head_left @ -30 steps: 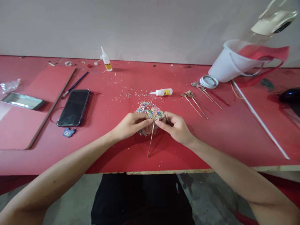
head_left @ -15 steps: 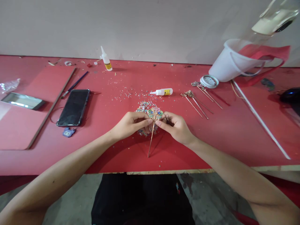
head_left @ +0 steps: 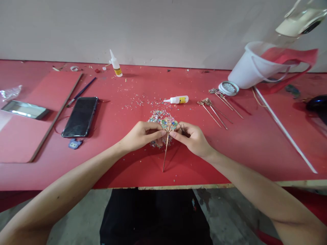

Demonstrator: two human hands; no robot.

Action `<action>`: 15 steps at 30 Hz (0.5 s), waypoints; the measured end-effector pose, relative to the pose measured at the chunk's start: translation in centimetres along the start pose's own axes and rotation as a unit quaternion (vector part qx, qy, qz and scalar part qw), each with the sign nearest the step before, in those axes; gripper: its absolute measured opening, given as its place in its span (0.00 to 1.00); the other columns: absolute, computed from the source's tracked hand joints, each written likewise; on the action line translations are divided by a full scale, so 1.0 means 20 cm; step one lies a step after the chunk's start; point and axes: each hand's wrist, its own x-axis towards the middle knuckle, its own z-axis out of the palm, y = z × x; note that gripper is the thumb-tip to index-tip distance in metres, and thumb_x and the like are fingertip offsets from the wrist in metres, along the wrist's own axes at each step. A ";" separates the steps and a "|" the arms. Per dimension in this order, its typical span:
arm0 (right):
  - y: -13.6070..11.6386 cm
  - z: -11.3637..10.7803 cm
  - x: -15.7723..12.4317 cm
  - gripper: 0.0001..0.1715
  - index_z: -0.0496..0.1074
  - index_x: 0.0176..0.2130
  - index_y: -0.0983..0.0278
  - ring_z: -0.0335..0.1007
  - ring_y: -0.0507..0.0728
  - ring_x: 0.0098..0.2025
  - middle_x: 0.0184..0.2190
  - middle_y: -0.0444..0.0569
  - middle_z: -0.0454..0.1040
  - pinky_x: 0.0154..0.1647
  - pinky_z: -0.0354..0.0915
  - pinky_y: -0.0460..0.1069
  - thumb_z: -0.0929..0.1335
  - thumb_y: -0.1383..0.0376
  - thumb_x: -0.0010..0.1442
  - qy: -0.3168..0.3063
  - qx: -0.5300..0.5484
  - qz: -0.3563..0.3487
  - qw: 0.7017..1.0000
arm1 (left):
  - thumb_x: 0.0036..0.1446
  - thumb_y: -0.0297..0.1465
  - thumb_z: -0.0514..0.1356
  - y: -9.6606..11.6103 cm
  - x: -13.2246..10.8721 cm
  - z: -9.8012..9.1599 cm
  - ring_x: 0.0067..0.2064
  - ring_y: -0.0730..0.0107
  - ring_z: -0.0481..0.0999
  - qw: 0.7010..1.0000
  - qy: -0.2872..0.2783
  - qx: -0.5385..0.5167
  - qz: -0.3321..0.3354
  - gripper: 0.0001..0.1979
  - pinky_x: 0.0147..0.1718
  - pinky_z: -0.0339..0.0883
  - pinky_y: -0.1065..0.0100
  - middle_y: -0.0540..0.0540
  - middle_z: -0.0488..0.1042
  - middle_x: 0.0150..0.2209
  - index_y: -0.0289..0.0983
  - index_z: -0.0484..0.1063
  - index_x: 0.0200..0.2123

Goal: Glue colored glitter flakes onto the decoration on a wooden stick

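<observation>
Between both hands is an ornate hairpin (head_left: pixel 169 124), its flower-shaped head set with pink, green and blue pieces and its thin gold stem slanting down toward me. My left hand (head_left: pixel 146 134) pinches the left edge of the head between thumb and fingers. From the other side, my right hand (head_left: pixel 191 137) grips the head's right edge, with thin dark strands by its fingers that I cannot make out. Beneath the hands lies a pile of tiny colourful chips (head_left: pixel 156 115), partly hidden. A white glue bottle (head_left: pixel 176 99) rests on its side just beyond.
Several more hairpins (head_left: pixel 213 114) lie to the right, near a small round tub (head_left: pixel 228 88) and a tilted white bucket (head_left: pixel 245 68). Another glue bottle (head_left: pixel 115 64) stands by the wall. On the left are a phone (head_left: pixel 80 117), a brush (head_left: pixel 81 92) and a board (head_left: pixel 38 136).
The hairpin's stem tip has shifted very slightly to the right. Both hands keep their hold in nearly the same place.
</observation>
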 end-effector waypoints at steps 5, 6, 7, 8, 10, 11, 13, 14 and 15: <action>0.00 0.00 0.00 0.18 0.64 0.28 0.62 0.51 0.48 0.25 0.22 0.39 0.58 0.26 0.52 0.47 0.69 0.54 0.59 -0.003 0.000 0.002 1.000 | 0.61 0.34 0.60 0.00 0.00 0.00 0.28 0.74 0.78 1.000 -0.002 0.000 -0.002 0.11 0.31 0.72 0.74 0.47 0.78 0.27 0.32 0.75 0.30; 0.00 0.00 0.00 0.18 0.64 0.27 0.62 0.51 0.48 0.25 0.22 0.39 0.58 0.26 0.51 0.47 0.69 0.53 0.59 -0.003 0.000 0.003 1.000 | 0.61 0.34 0.60 0.00 0.00 0.00 0.28 0.74 0.78 1.000 -0.002 0.001 -0.003 0.11 0.31 0.72 0.74 0.47 0.78 0.27 0.32 0.75 0.30; 0.00 0.00 0.00 0.18 0.64 0.27 0.62 0.51 0.48 0.25 0.22 0.39 0.58 0.26 0.51 0.47 0.69 0.53 0.59 -0.004 0.000 0.004 1.000 | 0.61 0.34 0.60 0.00 0.00 0.00 0.28 0.74 0.78 1.000 -0.003 0.003 -0.004 0.11 0.31 0.72 0.74 0.47 0.78 0.27 0.32 0.75 0.30; 0.00 0.00 0.00 0.19 0.64 0.27 0.62 0.51 0.48 0.25 0.22 0.39 0.58 0.26 0.51 0.47 0.69 0.53 0.59 -0.004 0.000 0.004 1.000 | 0.61 0.35 0.60 0.00 0.00 0.00 0.28 0.74 0.78 1.000 -0.003 0.004 -0.005 0.11 0.31 0.72 0.74 0.47 0.78 0.27 0.32 0.75 0.31; -0.01 0.00 0.00 0.19 0.63 0.27 0.62 0.51 0.48 0.25 0.22 0.39 0.58 0.26 0.51 0.47 0.69 0.53 0.59 -0.005 0.000 0.005 1.000 | 0.61 0.35 0.60 -0.01 0.00 -0.01 0.28 0.73 0.78 1.000 -0.003 0.006 -0.006 0.12 0.30 0.73 0.73 0.47 0.78 0.26 0.32 0.75 0.31; -0.01 0.00 0.00 0.19 0.63 0.27 0.62 0.51 0.49 0.25 0.22 0.39 0.58 0.26 0.51 0.47 0.69 0.53 0.59 -0.006 -0.001 0.005 1.000 | 0.61 0.36 0.60 -0.01 0.00 -0.01 0.28 0.73 0.78 1.000 -0.004 0.005 -0.007 0.12 0.30 0.73 0.73 0.47 0.78 0.26 0.32 0.75 0.31; -0.01 0.00 0.00 0.19 0.63 0.27 0.62 0.51 0.49 0.25 0.22 0.39 0.58 0.26 0.51 0.47 0.69 0.53 0.59 -0.007 0.000 0.005 1.000 | 0.60 0.36 0.60 -0.01 0.00 -0.01 0.28 0.73 0.78 1.000 -0.004 0.002 -0.009 0.12 0.30 0.73 0.73 0.46 0.78 0.27 0.32 0.75 0.31; 0.00 0.00 0.00 0.19 0.63 0.27 0.62 0.51 0.49 0.25 0.22 0.39 0.58 0.27 0.51 0.47 0.69 0.53 0.59 -0.006 0.000 0.005 1.000 | 0.60 0.36 0.60 -0.01 0.00 0.00 0.28 0.73 0.78 1.000 -0.004 0.001 -0.010 0.12 0.30 0.73 0.73 0.46 0.78 0.27 0.32 0.75 0.31; 0.00 0.00 0.00 0.19 0.63 0.27 0.62 0.51 0.49 0.25 0.22 0.39 0.58 0.27 0.51 0.47 0.69 0.53 0.59 -0.006 -0.001 0.004 1.000 | 0.60 0.36 0.60 -0.01 0.00 0.00 0.28 0.72 0.78 1.000 -0.002 0.001 -0.013 0.12 0.30 0.73 0.73 0.46 0.78 0.26 0.32 0.75 0.32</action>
